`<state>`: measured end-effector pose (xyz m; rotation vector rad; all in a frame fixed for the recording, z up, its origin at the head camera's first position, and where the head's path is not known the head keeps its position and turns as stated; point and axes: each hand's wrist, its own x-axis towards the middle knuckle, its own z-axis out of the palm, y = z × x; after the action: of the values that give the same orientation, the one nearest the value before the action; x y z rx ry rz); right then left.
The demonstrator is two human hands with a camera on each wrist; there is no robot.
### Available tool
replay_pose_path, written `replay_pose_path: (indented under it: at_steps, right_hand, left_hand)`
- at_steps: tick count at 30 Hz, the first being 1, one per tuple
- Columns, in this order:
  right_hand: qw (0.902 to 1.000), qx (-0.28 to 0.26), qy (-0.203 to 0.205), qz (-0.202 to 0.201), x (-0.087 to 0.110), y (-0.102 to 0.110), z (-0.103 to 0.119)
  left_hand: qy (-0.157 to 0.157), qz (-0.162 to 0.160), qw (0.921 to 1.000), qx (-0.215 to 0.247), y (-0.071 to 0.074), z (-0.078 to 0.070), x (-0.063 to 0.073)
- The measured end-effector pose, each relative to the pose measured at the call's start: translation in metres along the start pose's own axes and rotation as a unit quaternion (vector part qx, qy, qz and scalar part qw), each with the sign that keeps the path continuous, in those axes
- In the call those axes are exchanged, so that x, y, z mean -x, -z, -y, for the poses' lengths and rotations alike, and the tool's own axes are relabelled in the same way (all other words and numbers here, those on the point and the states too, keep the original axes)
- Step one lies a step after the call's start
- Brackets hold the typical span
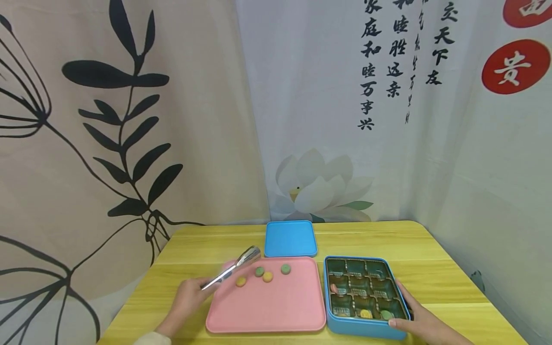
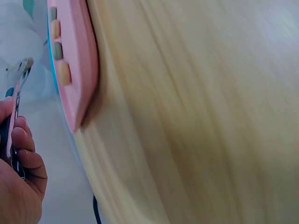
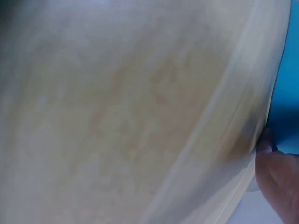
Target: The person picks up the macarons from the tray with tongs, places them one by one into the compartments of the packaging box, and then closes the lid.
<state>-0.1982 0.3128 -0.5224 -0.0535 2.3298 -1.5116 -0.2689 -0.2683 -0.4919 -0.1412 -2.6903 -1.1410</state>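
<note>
My left hand point(image 1: 188, 298) grips silver tongs point(image 1: 230, 272), their tips raised over the back left corner of a pink tray point(image 1: 267, 314). Whether anything sits between the tips I cannot tell. On the tray lie two yellow macaron-like cookies, one point(image 1: 241, 281) left of the other point(image 1: 268, 276), and two green ones, left point(image 1: 259, 271) and right point(image 1: 285, 269). My right hand point(image 1: 416, 316) holds the front right corner of a blue box point(image 1: 366, 328), thumb at the front, fingers along the side. Its divided insert contains a pink piece point(image 1: 334, 288), a yellow cookie point(image 1: 365, 314) and a green one point(image 1: 386, 315).
A flat blue lid-like panel point(image 1: 291, 238) lies behind the pink tray. Everything stands on a wood-grain table point(image 1: 440, 273). A printed curtain point(image 1: 215, 120) hangs along the back and sides of the table.
</note>
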Motion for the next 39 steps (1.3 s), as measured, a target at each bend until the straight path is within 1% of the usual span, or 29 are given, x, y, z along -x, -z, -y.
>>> replay_pose_path:
  at_steps: [6, 11, 17, 19, 20, 23, 27, 29, 34, 36, 39]
  right_hand:
    - [1.0000, 0.006, 0.004, 0.004, -0.001, 0.002, 0.001]
    - [0.9998, 0.013, 0.008, 0.011, -0.006, 0.008, -0.007]
    - [0.9997, 0.018, 0.009, 0.014, -0.011, 0.011, -0.014]
    - [0.9997, 0.019, 0.003, 0.016, -0.010, 0.010, -0.012]
    - [0.9997, 0.016, 0.005, 0.017, -0.009, 0.010, -0.011]
    - [0.9997, 0.014, 0.005, 0.018, -0.005, 0.007, -0.007]
    - [0.9999, 0.012, 0.002, 0.007, -0.001, 0.003, -0.001]
    - [1.0000, 0.009, 0.001, 0.002, -0.001, 0.003, -0.001]
    - [0.9998, 0.007, -0.004, 0.016, -0.006, 0.006, -0.007]
    - [0.9997, 0.009, -0.005, 0.022, -0.008, 0.007, -0.009]
    - [0.9998, 0.013, -0.004, 0.017, -0.008, 0.007, -0.010]
  left_hand:
    - [-0.003, 0.008, 0.9998, 0.020, -0.010, -0.015, -0.003]
    - [-0.011, 0.022, 0.9991, 0.035, -0.019, -0.025, -0.007]
    - [-0.040, 0.039, 0.9966, 0.061, -0.032, -0.037, -0.011]
    - [-0.052, 0.044, 0.9952, 0.070, -0.036, -0.042, -0.012]
    - [-0.056, 0.045, 0.9947, 0.074, -0.039, -0.044, -0.012]
    - [-0.074, 0.047, 0.9936, 0.072, -0.046, -0.052, -0.013]
    - [-0.089, 0.056, 0.9917, 0.073, -0.056, -0.062, -0.013]
    - [-0.098, 0.064, 0.9896, 0.084, -0.062, -0.066, -0.013]
    - [-0.095, 0.088, 0.9856, 0.108, -0.076, -0.081, -0.009]
    - [-0.096, 0.092, 0.9858, 0.102, -0.082, -0.087, -0.008]
    - [-0.117, 0.087, 0.9854, 0.089, -0.091, -0.097, -0.007]
